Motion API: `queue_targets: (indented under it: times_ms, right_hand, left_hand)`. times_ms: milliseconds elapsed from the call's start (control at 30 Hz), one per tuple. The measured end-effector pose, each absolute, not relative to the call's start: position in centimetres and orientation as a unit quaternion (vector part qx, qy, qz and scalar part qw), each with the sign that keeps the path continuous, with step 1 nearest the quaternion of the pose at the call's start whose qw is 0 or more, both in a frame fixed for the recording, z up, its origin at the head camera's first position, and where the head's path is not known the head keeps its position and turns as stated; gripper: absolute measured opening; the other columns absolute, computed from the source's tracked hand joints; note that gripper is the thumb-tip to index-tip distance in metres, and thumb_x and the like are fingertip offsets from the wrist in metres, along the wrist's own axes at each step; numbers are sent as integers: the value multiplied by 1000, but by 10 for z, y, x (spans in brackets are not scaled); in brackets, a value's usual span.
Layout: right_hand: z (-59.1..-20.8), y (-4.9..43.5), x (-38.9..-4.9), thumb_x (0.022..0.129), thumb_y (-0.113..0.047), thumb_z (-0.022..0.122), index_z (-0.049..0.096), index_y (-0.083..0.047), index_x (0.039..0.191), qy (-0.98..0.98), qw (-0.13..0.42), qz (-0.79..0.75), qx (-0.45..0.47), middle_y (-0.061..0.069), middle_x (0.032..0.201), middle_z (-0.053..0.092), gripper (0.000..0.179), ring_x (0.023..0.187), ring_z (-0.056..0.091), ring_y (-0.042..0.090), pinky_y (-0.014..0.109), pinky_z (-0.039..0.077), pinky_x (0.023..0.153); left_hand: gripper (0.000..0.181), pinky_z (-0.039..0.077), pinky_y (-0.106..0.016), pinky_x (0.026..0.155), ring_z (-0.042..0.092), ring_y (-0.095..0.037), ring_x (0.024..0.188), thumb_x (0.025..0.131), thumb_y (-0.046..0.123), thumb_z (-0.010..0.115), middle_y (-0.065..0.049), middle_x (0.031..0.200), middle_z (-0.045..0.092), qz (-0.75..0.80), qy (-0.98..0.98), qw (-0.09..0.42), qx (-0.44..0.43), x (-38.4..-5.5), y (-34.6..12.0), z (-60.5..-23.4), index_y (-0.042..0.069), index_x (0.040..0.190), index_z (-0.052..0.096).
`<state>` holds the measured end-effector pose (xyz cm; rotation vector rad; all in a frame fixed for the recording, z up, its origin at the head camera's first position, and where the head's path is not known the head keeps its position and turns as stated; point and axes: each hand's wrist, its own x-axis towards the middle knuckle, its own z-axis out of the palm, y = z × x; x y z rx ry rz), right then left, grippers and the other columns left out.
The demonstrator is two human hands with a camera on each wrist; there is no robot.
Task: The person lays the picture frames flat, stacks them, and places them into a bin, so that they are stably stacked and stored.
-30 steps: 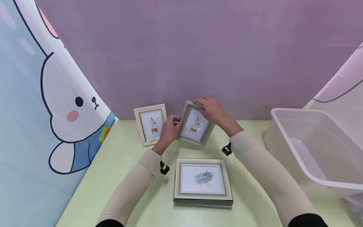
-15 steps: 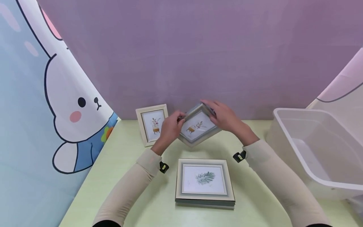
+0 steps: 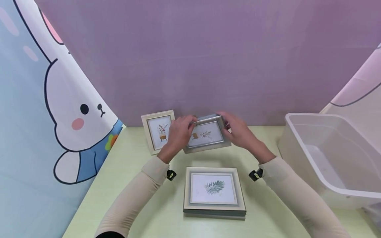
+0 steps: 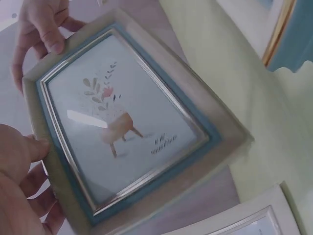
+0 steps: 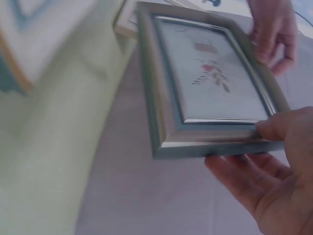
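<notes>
Between both hands is a grey-silver picture frame (image 3: pixel 208 134) with a potted-plant print, turned on its side so the plant points right. My left hand (image 3: pixel 179 132) grips its left end, thumb on the front face in the left wrist view. At the opposite end my right hand (image 3: pixel 238 130) pinches the border, thumb in front and fingers behind, as the right wrist view shows. A cream picture frame (image 3: pixel 150 132) with a similar print leans upright against the back wall, partly covered by my left hand. Nearer me lies a stack of larger frames (image 3: pixel 214 206), a green leaf print on top.
A white plastic bin (image 3: pixel 300 145) stands on the right of the pale green table (image 3: pixel 125 185). The purple backdrop (image 3: pixel 190 59) rises just behind the frames. On the left hangs a blue curtain with a cartoon rabbit (image 3: pixel 80 132).
The held frame has turned clockwise from near upright, through a slant, to lying on its side. My right hand has moved right and down with it; the left shifted slightly.
</notes>
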<state>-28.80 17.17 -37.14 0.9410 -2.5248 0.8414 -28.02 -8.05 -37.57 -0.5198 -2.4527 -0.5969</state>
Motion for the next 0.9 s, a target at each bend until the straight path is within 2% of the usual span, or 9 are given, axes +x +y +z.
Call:
queue_targets:
  times_ms: [200, 467, 733, 900]
  right_hand:
    - [-391, 172, -281, 94, 4, 63, 39, -12, 149, -872, 136, 365, 298, 22, 120, 65, 62, 100, 72, 36, 46, 63, 80]
    - [-407, 175, -272, 95, 0, 64, 37, -13, 151, -873, 147, 378, 270, 22, 112, 66, 64, 97, 72, 37, 45, 64, 71]
    - [-411, 182, -269, 95, 3, 63, 36, -10, 152, -861, 158, 391, 284, 22, 110, 64, 65, 97, 72, 38, 42, 64, 70]
    - [-411, 190, -268, 95, 4, 63, 36, -11, 152, -858, 151, 405, 278, 21, 111, 62, 64, 99, 72, 39, 36, 64, 66]
  left_hand:
    - [14, 50, -50, 91, 68, -26, 108, 100, 15, 64, -1, 116, 76, -186, -909, 300, -224, -278, -78, -376, 20, 111, 71]
    - [16, 49, -52, 95, 68, -25, 110, 100, 17, 65, 1, 115, 76, -187, -908, 288, -241, -275, -77, -373, 23, 111, 74]
    - [19, 51, -54, 94, 69, -25, 114, 99, 24, 67, 5, 121, 76, -165, -916, 277, -237, -273, -94, -367, 27, 116, 77]
    - [21, 51, -54, 94, 67, -26, 115, 98, 21, 69, 1, 122, 75, -180, -923, 259, -221, -271, -110, -364, 23, 117, 77]
